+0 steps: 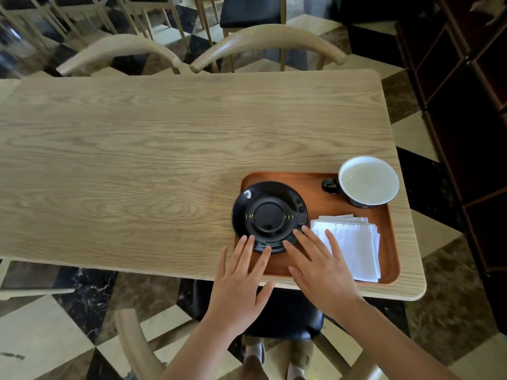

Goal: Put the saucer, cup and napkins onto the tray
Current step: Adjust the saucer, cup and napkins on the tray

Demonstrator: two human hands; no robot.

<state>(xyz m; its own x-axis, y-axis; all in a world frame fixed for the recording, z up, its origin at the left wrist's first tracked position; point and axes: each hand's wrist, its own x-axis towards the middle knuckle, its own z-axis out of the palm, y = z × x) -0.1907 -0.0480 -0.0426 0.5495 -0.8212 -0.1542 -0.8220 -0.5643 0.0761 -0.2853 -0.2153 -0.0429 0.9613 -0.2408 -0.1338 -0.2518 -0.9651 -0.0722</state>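
Observation:
A brown wooden tray lies at the near right corner of the table. On its left part rests a black saucer, overlapping the tray's left rim. A cup, white inside with a black handle, stands upright at the tray's far right corner. A stack of white napkins lies on the tray's right half. My left hand is flat and spread, fingertips touching the saucer's near edge. My right hand is also spread, fingertips at the saucer's near right edge, its outer fingers over the napkins. Neither hand holds anything.
The light wooden table stretches to the left. Two wooden chairs stand along its far side, and a chair with a black seat is below me. A dark cabinet stands at the right.

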